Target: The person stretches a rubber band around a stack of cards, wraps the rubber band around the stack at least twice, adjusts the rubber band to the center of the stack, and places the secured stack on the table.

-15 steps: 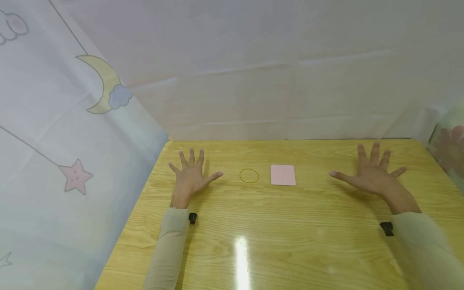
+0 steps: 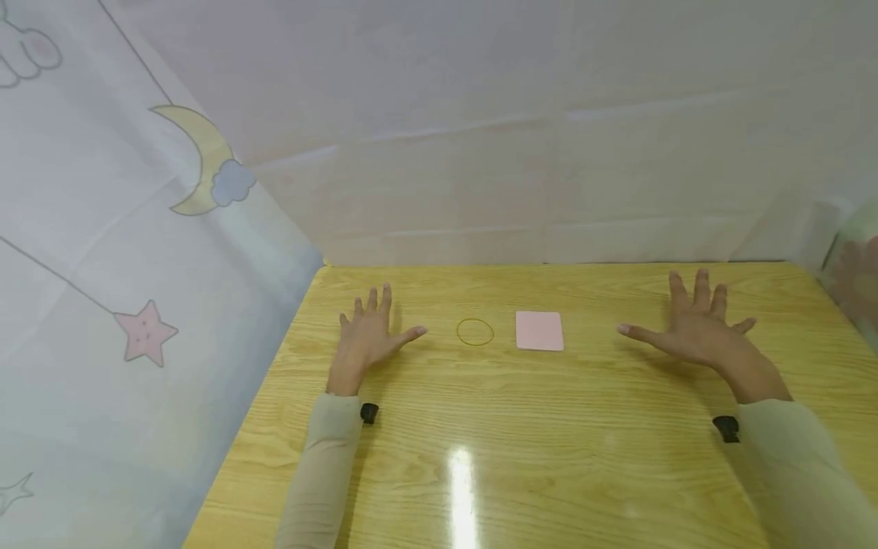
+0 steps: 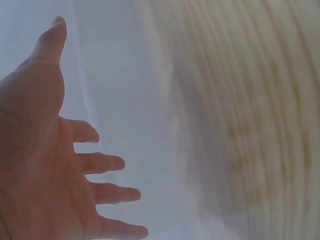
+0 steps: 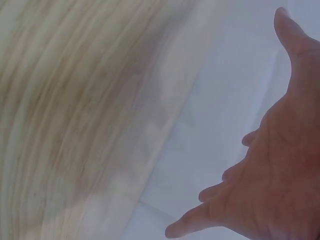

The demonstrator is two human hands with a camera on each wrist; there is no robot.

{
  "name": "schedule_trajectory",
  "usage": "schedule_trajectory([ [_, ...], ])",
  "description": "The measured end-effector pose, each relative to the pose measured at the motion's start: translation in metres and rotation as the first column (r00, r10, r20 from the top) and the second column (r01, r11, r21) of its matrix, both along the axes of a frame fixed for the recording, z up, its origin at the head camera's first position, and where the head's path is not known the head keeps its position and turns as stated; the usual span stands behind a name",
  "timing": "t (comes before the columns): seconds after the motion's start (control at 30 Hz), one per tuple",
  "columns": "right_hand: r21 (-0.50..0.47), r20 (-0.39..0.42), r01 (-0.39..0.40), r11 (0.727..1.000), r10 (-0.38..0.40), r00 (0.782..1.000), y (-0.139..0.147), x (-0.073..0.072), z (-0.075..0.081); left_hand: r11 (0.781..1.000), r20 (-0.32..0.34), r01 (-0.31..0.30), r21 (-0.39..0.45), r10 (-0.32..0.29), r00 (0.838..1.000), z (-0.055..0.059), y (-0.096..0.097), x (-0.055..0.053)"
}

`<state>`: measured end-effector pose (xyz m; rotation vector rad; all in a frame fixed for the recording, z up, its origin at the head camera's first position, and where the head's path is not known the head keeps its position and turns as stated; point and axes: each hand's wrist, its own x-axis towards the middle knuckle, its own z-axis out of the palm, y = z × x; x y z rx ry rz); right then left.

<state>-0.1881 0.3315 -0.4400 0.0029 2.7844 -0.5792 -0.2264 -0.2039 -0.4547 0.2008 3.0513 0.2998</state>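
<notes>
On the wooden table lie a thin yellow ring, like a rubber band point(image 2: 475, 332), and to its right a flat pink square point(image 2: 539, 331) with rounded corners. My left hand point(image 2: 368, 339) is held over the table to the left of the band, fingers spread and thumb pointing toward it. Well to the right of the pink square is my right hand point(image 2: 703, 332), also spread, its thumb toward the square. Neither hand touches either thing. Both wrist views show bare palms, the left hand point(image 3: 55, 170) and the right hand point(image 4: 275, 170), holding nothing.
A pale cloth wall point(image 2: 439, 183) rises behind the table's far edge. Another printed cloth with a moon point(image 2: 206, 164) and a pink star point(image 2: 145, 333) borders the left side. Light reflects off the tabletop point(image 2: 549, 457) near the front. A small black device point(image 2: 369, 413) sits at my left cuff.
My left hand has turned slightly, its fingers now leaning more to the right and closer together. The right hand has shifted a little to the left. The band and square lie undisturbed.
</notes>
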Motion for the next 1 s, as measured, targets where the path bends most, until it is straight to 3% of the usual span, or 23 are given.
schedule_trajectory([
  [0.17,0.006,-0.014,-0.022,1.0,0.022,1.0,-0.004,0.0,0.004,0.996,0.038,0.056,0.065,-0.059,0.998,0.005,0.006,0.002],
  [0.3,0.013,-0.039,-0.039,0.999,0.039,0.998,-0.009,0.002,0.008,0.988,0.019,0.101,0.114,-0.104,0.994,0.006,0.011,0.003],
  [0.5,0.011,-0.071,-0.05,0.999,0.051,0.996,-0.017,0.007,0.015,0.972,0.011,0.115,0.206,-0.12,0.993,0.008,0.018,0.005],
  [0.73,-0.05,-0.059,-0.067,0.996,0.064,0.996,-0.027,0.007,0.02,0.924,0.016,0.163,0.346,-0.179,0.984,0.012,0.027,0.005],
  [1.0,0.022,-0.136,-0.047,0.999,0.05,0.989,-0.037,0.009,0.023,0.893,0.053,0.16,0.42,-0.201,0.978,0.01,0.041,0.003],
])
